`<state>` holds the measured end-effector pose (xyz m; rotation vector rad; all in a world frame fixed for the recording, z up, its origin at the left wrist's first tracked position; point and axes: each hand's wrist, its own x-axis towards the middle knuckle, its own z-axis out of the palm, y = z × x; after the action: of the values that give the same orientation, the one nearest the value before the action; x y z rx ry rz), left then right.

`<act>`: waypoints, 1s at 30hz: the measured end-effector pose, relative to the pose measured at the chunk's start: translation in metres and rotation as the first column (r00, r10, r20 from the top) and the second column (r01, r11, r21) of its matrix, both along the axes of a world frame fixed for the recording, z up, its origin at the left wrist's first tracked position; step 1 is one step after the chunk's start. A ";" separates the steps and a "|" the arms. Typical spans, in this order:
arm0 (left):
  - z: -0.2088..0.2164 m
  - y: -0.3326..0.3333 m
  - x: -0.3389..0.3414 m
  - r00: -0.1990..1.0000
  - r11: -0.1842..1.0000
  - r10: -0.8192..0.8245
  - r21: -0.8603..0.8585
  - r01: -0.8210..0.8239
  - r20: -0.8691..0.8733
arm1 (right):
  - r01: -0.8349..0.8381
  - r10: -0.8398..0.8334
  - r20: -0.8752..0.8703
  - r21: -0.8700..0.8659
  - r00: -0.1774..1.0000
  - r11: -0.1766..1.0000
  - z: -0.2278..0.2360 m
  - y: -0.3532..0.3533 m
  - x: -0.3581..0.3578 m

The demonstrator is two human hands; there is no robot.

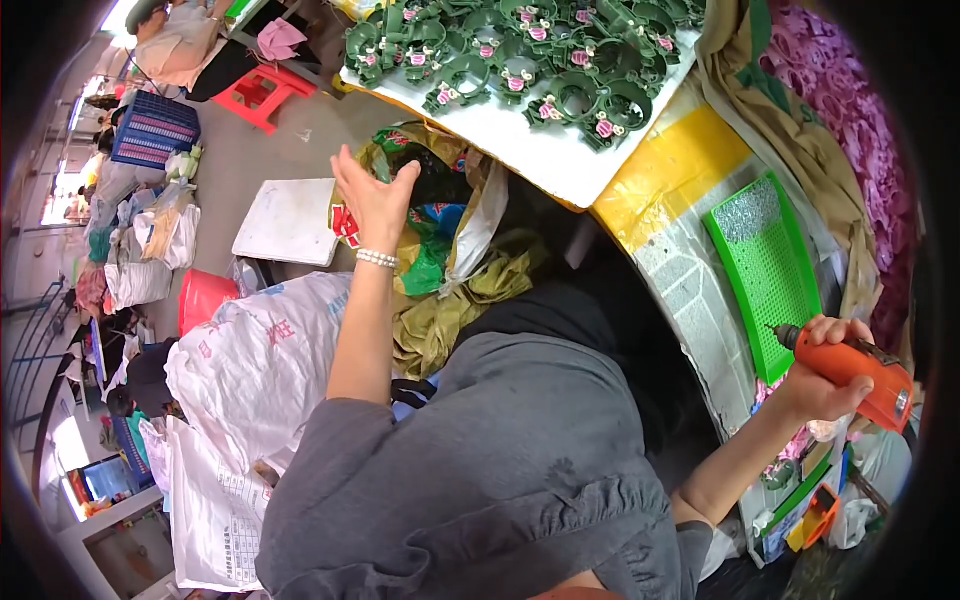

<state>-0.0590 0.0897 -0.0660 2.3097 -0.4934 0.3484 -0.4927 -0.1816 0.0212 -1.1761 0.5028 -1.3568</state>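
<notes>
My left hand (376, 202) is raised with its fingers spread and holds nothing. Below it stands a colourful open sack (425, 262), with dark green pieces (430, 170) inside. At the right, my right hand (822, 388) grips an orange power screwdriver (885, 395), its dark tip pointing left. That tip is close to a bright green perforated tray (775, 285), where small silver screws (750, 215) are gathered at the far end. On the white tabletop (590, 180) ahead sit many dark green ring-shaped plastic parts (580, 100) bearing pink and cream pieces.
A large white woven sack (265, 350) bulges at my left, near a red bucket (205, 298). Farther off are a white-topped stool (285, 222), a red stool (262, 95) and a seated person (180, 45). Pink plastic parts (840, 110) fill a sack at the far right.
</notes>
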 end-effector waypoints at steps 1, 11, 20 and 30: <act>0.001 -0.004 0.001 1.000 0.999 -0.007 0.052 0.007 0.013 | -0.006 0.006 -0.026 -0.005 1.000 1.000 -0.001 0.001 0.001; 0.039 -0.082 0.022 0.899 0.904 -0.388 0.270 0.330 0.201 | 0.016 -0.015 -0.059 0.003 0.998 1.000 -0.003 0.009 0.006; 0.051 -0.084 0.015 0.905 0.901 -0.424 0.124 0.415 0.047 | 0.024 -0.023 -0.048 0.034 0.999 0.999 -0.009 0.003 -0.004; 0.051 -0.083 0.019 0.915 0.912 -0.402 -0.111 0.395 -0.043 | 0.049 -0.046 -0.103 0.036 0.994 0.998 -0.012 -0.011 -0.011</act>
<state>-0.0398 0.0066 -0.0151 2.0519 -0.8759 0.0941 -0.5035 -0.1924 0.0091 -1.2125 0.6307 -1.3266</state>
